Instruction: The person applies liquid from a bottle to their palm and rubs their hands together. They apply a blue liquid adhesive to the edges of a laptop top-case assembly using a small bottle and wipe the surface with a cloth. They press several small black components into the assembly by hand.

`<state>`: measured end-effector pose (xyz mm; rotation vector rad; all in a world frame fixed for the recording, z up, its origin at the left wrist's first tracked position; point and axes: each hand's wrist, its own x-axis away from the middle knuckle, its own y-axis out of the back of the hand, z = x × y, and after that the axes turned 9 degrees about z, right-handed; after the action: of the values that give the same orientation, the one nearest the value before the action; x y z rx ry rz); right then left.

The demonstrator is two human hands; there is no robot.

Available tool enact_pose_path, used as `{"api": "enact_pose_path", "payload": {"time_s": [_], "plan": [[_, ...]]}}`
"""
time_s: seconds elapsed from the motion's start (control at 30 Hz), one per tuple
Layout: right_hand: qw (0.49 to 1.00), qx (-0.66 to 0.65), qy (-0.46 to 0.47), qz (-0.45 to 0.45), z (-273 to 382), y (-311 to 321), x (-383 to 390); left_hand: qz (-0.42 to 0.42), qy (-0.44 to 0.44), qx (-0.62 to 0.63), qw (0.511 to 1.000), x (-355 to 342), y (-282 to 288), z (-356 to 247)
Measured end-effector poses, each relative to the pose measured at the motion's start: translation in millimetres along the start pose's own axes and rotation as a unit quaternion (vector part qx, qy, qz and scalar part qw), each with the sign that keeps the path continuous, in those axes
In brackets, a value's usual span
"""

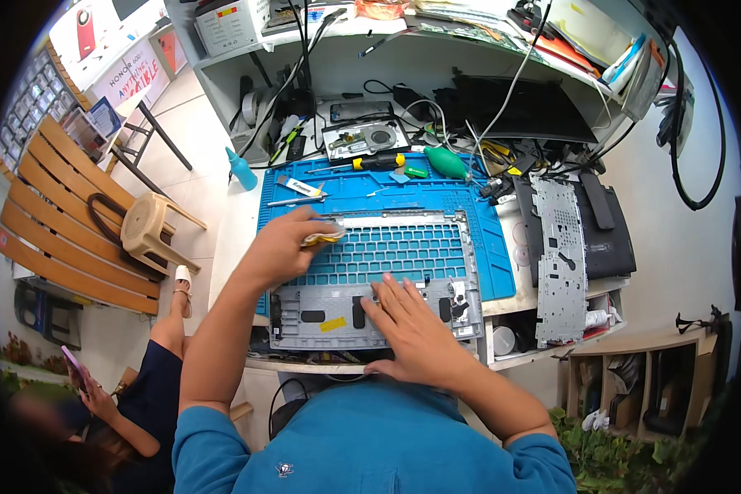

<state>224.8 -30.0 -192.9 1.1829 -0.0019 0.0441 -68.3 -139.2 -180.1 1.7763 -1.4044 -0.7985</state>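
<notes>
A grey laptop palm-rest frame [329,295] with open key slots lies on a blue repair mat [492,247], its near edge reaching past the bench's front edge. My left hand [281,249] is closed around a small yellow and white cloth [324,236] at the frame's upper left corner, beside the key grid. With fingers stretched out, my right hand [412,329] lies on the lower middle of the frame. Blue mat shows through the key slots. A yellow sticker [333,324] and dark pads are on the frame's near part.
Behind the frame lie a yellow-black screwdriver [379,162], a green air blower [446,163] and an opened device [365,140]. A blue bottle [240,170] stands left. At right, a perforated metal plate [560,255] leans over the bench edge. Someone holding a phone [78,370] sits at lower left.
</notes>
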Motion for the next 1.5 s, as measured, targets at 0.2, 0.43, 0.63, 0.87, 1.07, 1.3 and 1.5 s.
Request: {"api": "enact_pose_path", "payload": {"time_s": [0.2,0.43,0.63,0.87,1.07,1.3,1.5], "plan": [[0.998,0.027,-0.041,0.045,-9,-12,-19,0.017,-0.032,-0.137,0.990,-16,0,-7],[0.998,0.024,-0.041,0.035,-8,-13,-19,0.134,-0.013,-0.140,0.981,-3,8,-17],[0.998,0.024,-0.042,0.031,-7,-11,-19,0.105,-0.010,-0.130,0.986,-3,8,-12],[0.998,0.021,-0.041,0.030,-7,-10,-20,0.139,0.009,-0.137,0.981,-5,9,-18],[0.999,0.020,-0.045,0.021,-7,-9,-19,-0.039,0.073,-0.086,0.993,-2,48,2],[0.998,0.019,-0.047,0.030,-6,-8,-21,0.126,0.087,-0.146,0.977,12,19,-2],[0.999,0.019,-0.045,0.023,-6,-9,-20,0.015,0.025,-0.107,0.994,-10,22,2]]}}
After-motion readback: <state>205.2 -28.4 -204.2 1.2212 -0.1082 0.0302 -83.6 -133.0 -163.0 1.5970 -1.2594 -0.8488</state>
